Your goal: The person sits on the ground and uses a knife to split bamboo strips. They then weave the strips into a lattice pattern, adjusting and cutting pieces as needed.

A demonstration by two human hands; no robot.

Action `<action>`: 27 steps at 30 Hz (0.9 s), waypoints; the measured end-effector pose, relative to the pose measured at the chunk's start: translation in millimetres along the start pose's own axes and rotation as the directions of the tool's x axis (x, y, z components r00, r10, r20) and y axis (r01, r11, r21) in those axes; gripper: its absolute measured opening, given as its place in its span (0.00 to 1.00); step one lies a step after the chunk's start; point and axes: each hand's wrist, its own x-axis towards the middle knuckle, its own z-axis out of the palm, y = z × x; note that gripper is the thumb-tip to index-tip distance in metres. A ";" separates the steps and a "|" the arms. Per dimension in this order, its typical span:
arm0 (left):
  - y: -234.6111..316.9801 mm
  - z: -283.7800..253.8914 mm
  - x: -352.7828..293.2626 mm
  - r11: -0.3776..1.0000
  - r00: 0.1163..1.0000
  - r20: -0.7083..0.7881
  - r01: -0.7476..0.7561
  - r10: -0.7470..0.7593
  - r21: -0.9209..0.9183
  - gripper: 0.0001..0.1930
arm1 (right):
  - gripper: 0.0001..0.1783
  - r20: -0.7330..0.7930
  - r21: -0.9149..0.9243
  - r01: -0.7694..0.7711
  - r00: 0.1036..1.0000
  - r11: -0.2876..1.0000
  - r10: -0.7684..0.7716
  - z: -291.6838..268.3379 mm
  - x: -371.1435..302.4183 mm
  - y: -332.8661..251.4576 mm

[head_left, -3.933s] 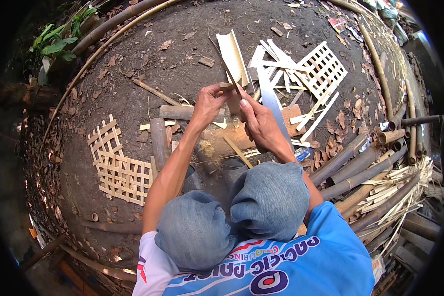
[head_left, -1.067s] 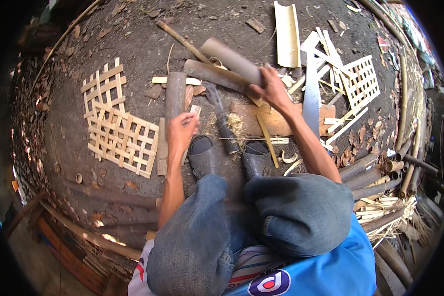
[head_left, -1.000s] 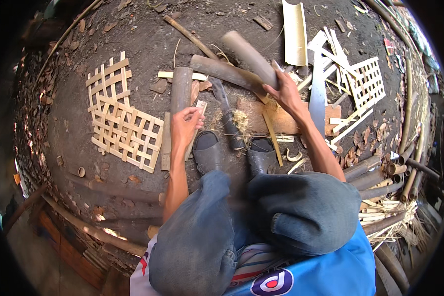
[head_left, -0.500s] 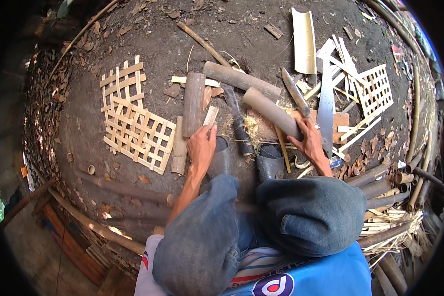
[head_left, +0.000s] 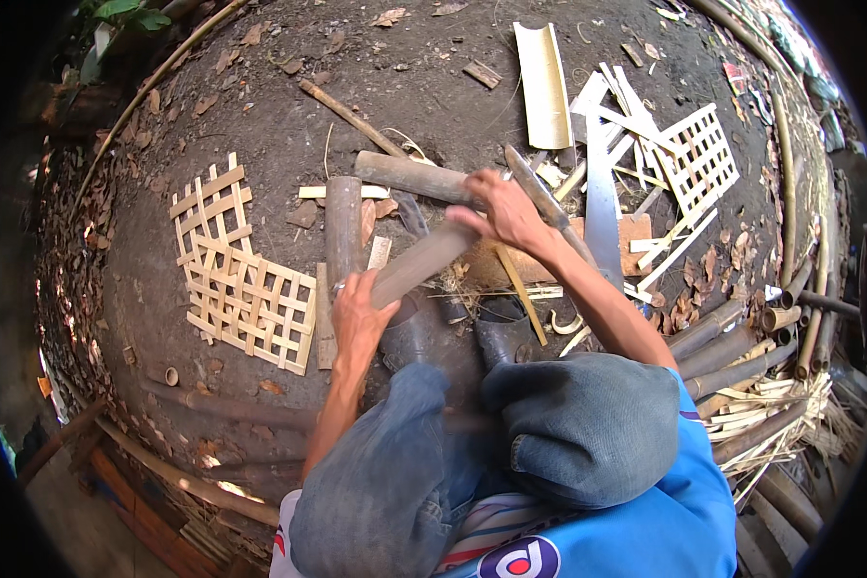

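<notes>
A grey-brown bamboo tube (head_left: pixel 419 263) lies slanted between my two hands, above my dark shoes. My left hand (head_left: pixel 359 316) is closed round its lower left end. My right hand (head_left: pixel 511 214) is at the upper right end, its fingers smeared by motion, so its grip is unclear. Beside my left hand stands another bamboo tube (head_left: pixel 344 226), lengthwise on the ground. A third tube (head_left: pixel 407 176) lies crosswise beyond, its right end partly behind my right hand. A small bamboo slat (head_left: pixel 380 252) is next to the held tube. A machete (head_left: pixel 535 188) lies partly behind my right forearm.
Woven bamboo lattice panels lie at left (head_left: pixel 250 306) and far right (head_left: pixel 703 154). Right of the machete is a hand saw (head_left: pixel 602 197), near pale strips. A split bamboo half (head_left: pixel 541 87) lies farther off. Bamboo poles (head_left: pixel 718 352) are stacked at right.
The bamboo tube has swung leftward and turned, and my left hand now grips its lower end, off the small slat. My right hand has moved up and left to the tube's other end.
</notes>
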 end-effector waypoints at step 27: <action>-12.0 -17.4 33.9 0.932 0.912 -0.276 0.224 -0.304 -0.285 0.24 | 0.30 -0.147 0.085 -0.289 0.943 0.954 0.299 66.3 -99.3 -39.6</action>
